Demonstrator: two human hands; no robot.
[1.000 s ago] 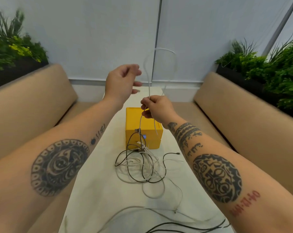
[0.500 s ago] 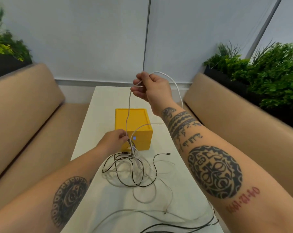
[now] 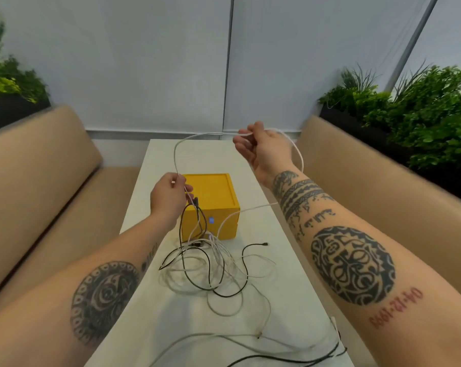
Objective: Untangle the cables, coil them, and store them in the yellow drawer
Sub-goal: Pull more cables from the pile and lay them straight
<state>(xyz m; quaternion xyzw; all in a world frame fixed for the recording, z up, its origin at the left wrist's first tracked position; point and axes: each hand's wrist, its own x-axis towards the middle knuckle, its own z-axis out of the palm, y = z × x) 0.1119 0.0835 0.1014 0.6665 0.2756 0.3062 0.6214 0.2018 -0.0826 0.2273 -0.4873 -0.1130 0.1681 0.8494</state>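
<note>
**White cable strung between two hands over the tangle**

Head view: one yellow drawer (image 3: 211, 201) sits mid-width on the long white tabletop (image 3: 290, 287), toward its far edge. Just in front of it lies a tangle (image 3: 211, 271) of white and black cables; how many is not clear from the knot. More loose strands (image 3: 250, 337) trail along the near edge.

The left hand (image 3: 168, 200) hovers over the drawer's left side, its fingers pinching a white cable (image 3: 197, 136). That cable arches up and across to the right hand (image 3: 263, 149), raised near the far edge, whose fingers curl round it. From there it loops behind the wrist and drops past the drawer's front into the tangle. A black plug (image 3: 196, 201) rises from the heap to the left fingers; whether they hold it is unclear.

Two tan benches (image 3: 46, 165) flank the tabletop, each backed by one bank of plants (image 3: 422, 107).
</note>
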